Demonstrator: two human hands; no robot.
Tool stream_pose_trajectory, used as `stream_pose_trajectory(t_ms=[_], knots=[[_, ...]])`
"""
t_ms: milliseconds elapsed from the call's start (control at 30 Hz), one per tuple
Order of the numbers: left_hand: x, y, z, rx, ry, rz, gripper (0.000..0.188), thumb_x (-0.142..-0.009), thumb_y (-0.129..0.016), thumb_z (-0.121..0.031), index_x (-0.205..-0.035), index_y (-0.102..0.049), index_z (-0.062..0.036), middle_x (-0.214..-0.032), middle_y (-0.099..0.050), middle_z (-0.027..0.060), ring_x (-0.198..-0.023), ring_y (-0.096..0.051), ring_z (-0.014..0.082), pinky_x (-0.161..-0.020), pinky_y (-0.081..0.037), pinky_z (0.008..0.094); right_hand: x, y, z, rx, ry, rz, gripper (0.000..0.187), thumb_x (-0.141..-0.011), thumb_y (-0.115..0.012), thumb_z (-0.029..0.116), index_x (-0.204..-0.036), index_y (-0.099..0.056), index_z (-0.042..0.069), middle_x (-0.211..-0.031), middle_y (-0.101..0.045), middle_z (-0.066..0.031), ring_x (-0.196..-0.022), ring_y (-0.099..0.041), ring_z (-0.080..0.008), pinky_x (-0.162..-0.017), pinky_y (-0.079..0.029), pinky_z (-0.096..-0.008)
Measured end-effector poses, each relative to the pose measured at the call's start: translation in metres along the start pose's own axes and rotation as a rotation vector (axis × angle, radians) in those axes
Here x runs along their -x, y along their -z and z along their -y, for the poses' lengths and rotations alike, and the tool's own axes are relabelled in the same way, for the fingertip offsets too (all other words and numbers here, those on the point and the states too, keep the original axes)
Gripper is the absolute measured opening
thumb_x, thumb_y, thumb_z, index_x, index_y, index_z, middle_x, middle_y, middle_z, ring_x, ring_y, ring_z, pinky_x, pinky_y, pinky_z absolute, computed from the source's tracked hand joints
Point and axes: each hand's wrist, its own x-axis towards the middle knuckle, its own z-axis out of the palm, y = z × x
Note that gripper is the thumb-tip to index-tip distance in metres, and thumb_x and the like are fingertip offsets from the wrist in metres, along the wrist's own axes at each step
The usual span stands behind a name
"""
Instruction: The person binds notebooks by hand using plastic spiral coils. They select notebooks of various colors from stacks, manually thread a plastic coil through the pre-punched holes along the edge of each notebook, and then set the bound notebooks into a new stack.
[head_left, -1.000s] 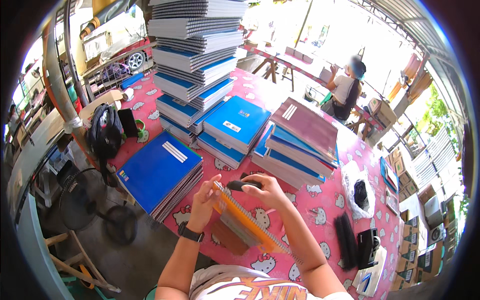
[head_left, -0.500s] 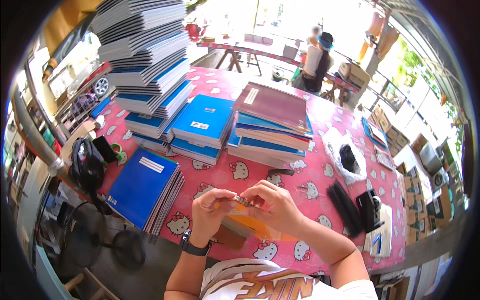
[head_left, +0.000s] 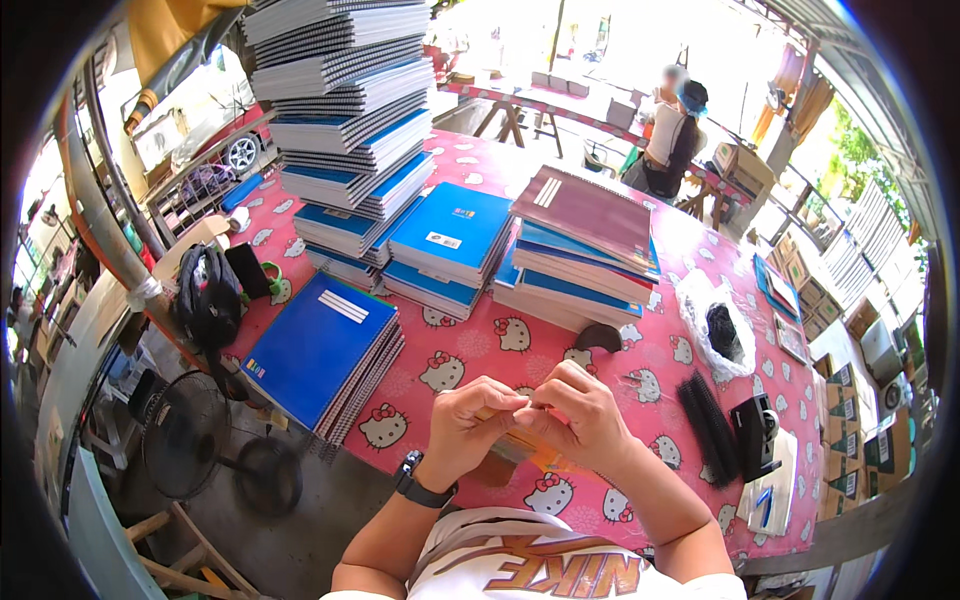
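My left hand (head_left: pixel 470 425), a dark watch (head_left: pixel 422 482) on its wrist, and my right hand (head_left: pixel 578 412) meet above the front edge of the table. The fingertips of both are pinched together at the end of a thin spiral-bound notebook with an orange cover (head_left: pixel 552 457). Most of that notebook is hidden behind my hands, and its coil end is covered by the fingers. To the left lies a stack of blue spiral notebooks (head_left: pixel 322 348). A dark curved piece (head_left: pixel 599 337) rests just beyond my right hand.
Tall notebook stacks (head_left: pixel 350 130) rise at the back left, beside a blue stack (head_left: pixel 450 230) and a maroon-topped one (head_left: pixel 582 210). On the right are black binding coils (head_left: pixel 708 430), a black dispenser (head_left: pixel 757 437) and a white plastic bag (head_left: pixel 690 300). A fan (head_left: pixel 185 435) stands left; people (head_left: pixel 670 135) are beyond.
My view has shifted, so the scene sits farther right. Both hands have closed in at the notebook's end; the metallic coil seen between the fingers before is now covered.
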Motion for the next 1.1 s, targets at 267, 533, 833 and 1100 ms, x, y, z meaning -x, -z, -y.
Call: stream_pose_trajectory(t_ms=[267, 533, 833, 1100], knots=[[0.003, -0.011, -0.002, -0.107, 0.146, -0.117, 0.012, -0.082, -0.066, -0.005, -0.091, -0.058, -0.0033, -0.087, -0.061, 0.0032, -0.078, -0.057, 0.0077, -0.067, -0.047, 0.0238, 0.003, -0.005, 0.005, 0.105, -0.08, 0.052, 0.02, -0.085, -0.062, 0.018, -0.096, -0.056, 0.003, -0.082, -0.056, -0.0138, -0.075, -0.057, -0.0316, -0.064, -0.047, -0.0381], [-0.021, 0.137, -0.05, -0.464, -0.235, -0.887, 0.023, -0.092, -0.057, -0.027, -0.095, -0.054, -0.0041, -0.087, -0.056, 0.0021, -0.078, -0.053, 0.0104, -0.071, -0.045, 0.0262, 0.02, 0.064, -0.035, 0.117, -0.345, -0.399, 0.061, -0.085, -0.064, 0.034, -0.134, -0.04, 0.008, -0.123, -0.054, -0.0153, -0.109, -0.054, -0.0261, -0.091, -0.041, -0.0378], [0.06, 0.349, 0.013, -1.271, 0.378, -1.362, 0.025, -0.088, -0.059, -0.018, -0.104, -0.05, -0.0014, -0.105, -0.059, 0.0206, -0.096, -0.058, 0.0369, -0.081, -0.048, 0.0422, 0.054, 0.038, -0.066, -0.001, -0.525, -0.086, 0.037, -0.081, -0.067, 0.017, -0.112, -0.057, 0.001, -0.107, -0.062, -0.0136, -0.097, -0.058, -0.0266, -0.084, -0.046, -0.0361], [0.021, 0.239, 0.023, -1.796, -0.051, -0.44, 0.074, -0.075, -0.071, -0.029, -0.138, -0.034, -0.0107, -0.142, -0.032, 0.0177, -0.128, -0.034, 0.0367, -0.105, -0.028, 0.0482, 0.041, 0.041, -0.091, 0.132, -0.49, -0.18, 0.022, -0.079, -0.066, 0.012, -0.097, -0.063, 0.0, -0.092, -0.064, -0.014, -0.087, -0.061, -0.0274, -0.078, -0.047, -0.0357]])
